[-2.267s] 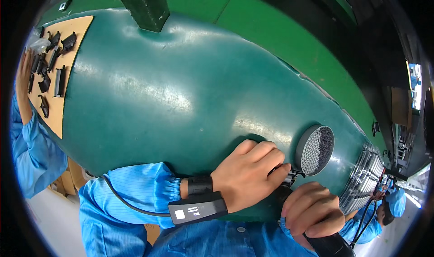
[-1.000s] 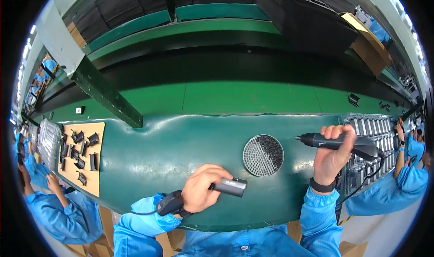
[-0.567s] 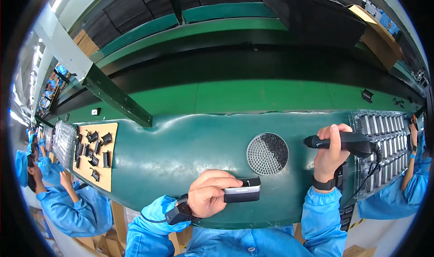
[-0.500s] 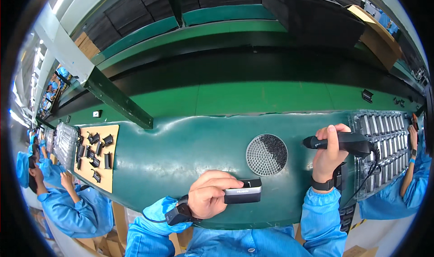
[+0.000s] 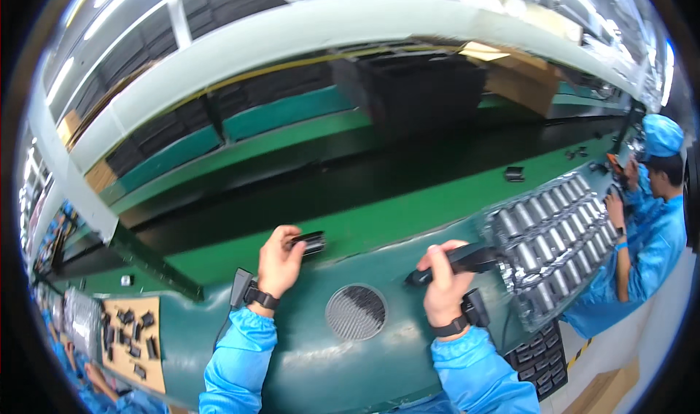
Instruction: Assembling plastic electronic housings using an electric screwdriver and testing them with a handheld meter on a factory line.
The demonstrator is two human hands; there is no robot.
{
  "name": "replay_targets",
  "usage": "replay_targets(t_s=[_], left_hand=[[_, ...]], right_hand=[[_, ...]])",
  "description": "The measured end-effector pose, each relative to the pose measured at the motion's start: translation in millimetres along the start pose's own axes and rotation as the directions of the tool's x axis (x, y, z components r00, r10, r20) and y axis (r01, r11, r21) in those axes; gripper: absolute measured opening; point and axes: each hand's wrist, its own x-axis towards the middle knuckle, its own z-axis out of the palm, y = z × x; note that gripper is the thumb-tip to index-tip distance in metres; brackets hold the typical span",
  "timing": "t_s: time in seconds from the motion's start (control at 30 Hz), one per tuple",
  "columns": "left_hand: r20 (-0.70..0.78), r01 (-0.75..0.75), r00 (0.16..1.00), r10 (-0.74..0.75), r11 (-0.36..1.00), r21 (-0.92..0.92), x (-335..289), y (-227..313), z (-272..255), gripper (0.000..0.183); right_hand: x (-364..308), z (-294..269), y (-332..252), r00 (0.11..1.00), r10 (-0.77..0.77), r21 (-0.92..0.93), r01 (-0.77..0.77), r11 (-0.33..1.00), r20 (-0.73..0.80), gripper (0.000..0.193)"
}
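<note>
My left hand (image 5: pixel 277 268) is closed on a small black and silver rectangular casing (image 5: pixel 313 243), held out over the green strip past the table's far edge. Part of the casing is hidden by my fingers, and motion blurs it a little. In my right hand (image 5: pixel 446 291) is a black electric screwdriver (image 5: pixel 475 258), its tip pointing left above the table. Between my hands, on the green table mat (image 5: pixel 313 366), lies a round perforated dish (image 5: pixel 346 313) with small dark pieces gathered on its right side.
Rows of similar silver casings fill a clear plastic tray (image 5: pixel 526 228) on the right, beside a co-worker (image 5: pixel 645 224). A tan board (image 5: pixel 149 356) with black parts lies left. Beyond the table runs a dark conveyor belt (image 5: pixel 292 188); a post (image 5: pixel 157 261) stands at the left.
My left hand has carried the casing from near my body out toward the belt. My right hand still grips the screwdriver. The view has swung up and to the right.
</note>
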Motion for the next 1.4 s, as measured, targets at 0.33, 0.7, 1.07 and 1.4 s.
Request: replay_targets(t_s=[0.33, 0.7, 1.07, 1.4], left_hand=[[-0.066, -0.084, 0.985, 0.158, 0.781, 0.619, 26, -27, 25, 0.046], [-0.118, -0.072, 0.973, 0.200, 0.743, 0.665, -112, 106, -5, 0.061], [-0.178, 0.067, 0.982, 0.064, 0.762, 0.644, -165, 153, -73, 0.041], [-0.202, 0.126, 0.979, 0.024, 0.708, 0.695, -119, 168, -74, 0.039]], right_hand=[[53, -32, -39, 0.993, 0.095, 0.177, -0.082, 0.981, -0.066, 0.013], [-2, -46, -123, 0.993, 0.070, 0.401, -0.028, 0.916, -0.092, 0.045], [-41, -17, -110, 0.919, 0.362, 0.237, -0.322, 0.917, -0.154, 0.041], [-9, 15, -127, 0.857, 0.489, 0.350, -0.412, 0.841, -0.166, 0.034]])
